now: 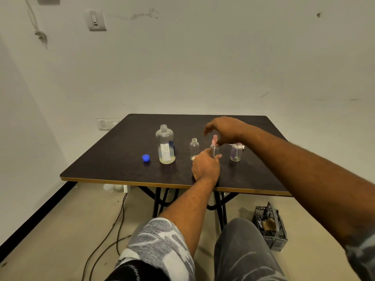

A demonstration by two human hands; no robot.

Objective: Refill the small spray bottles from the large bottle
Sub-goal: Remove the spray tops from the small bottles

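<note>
Three small spray bottles upright on the table [101, 165], all right of the uncapped large bottle [165, 146]: nearest small bottle [194, 150] open-necked and free, middle small bottle [215, 150] gripped in the curled left hand [206, 166], its pink spray head [214, 138] pinched from above by the right hand [224, 128], farthest small bottle [236, 154] standing free. Just left of the large bottle, a blue cap [146, 158]; on the floor far to its right, a grey basket [271, 227].
</note>
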